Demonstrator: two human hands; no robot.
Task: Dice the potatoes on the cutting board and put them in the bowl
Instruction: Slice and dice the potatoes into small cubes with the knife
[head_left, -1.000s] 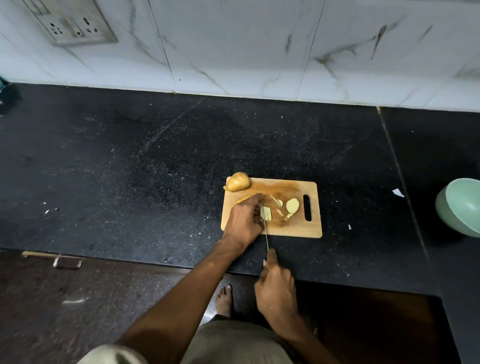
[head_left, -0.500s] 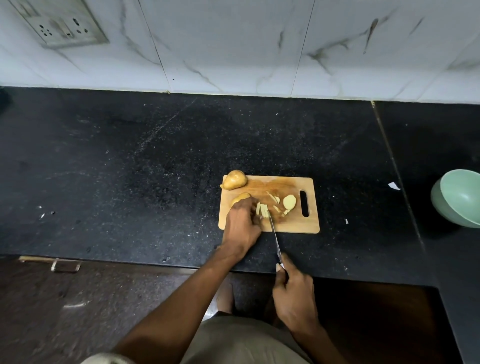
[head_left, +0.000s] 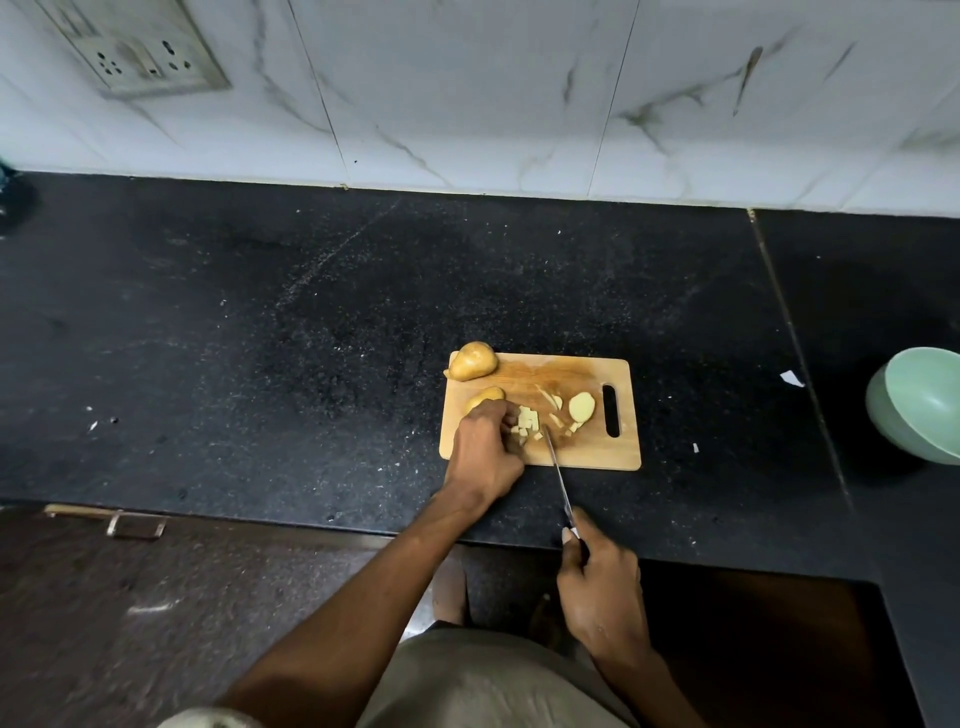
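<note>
Dicing potato on the cutting board (head_left: 571, 452).

My left hand (head_left: 485, 449) curls over the cut potato pieces (head_left: 525, 422); my right hand (head_left: 602, 587) grips the knife (head_left: 558, 473), tip on the board. A whole potato (head_left: 471, 360) sits at the corner; the bowl (head_left: 922, 402) stands well apart on the table (head_left: 260, 338).

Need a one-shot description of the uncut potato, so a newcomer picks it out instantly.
Find the wooden cutting board on the black counter, in front of the white tiled wall. The whole potato sits on its far-left corner, overhanging the edge. Unlike the other pieces, it is untouched, skin-on and uncut, away from the left hand.
</note>
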